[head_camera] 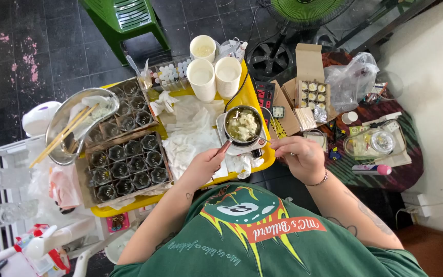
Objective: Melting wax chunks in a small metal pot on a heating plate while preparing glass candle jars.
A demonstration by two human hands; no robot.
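A round metal pot (242,124) holds pale, lumpy wax. Left hand (204,165) fingers grip its handle (224,147); right hand (300,155) fingers pinch a thin stirrer (265,139).

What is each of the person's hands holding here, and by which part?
The left hand grips the small pot by the end of its handle. The right hand pinches the end of a thin metal utensil reaching into the pot.

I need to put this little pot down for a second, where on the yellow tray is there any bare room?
Little is bare. The yellow tray shows free strips only at its right edge past the paper cups, and at the front corner by the left hand. The middle is covered by crumpled tissue; the glass jars crowd the left.
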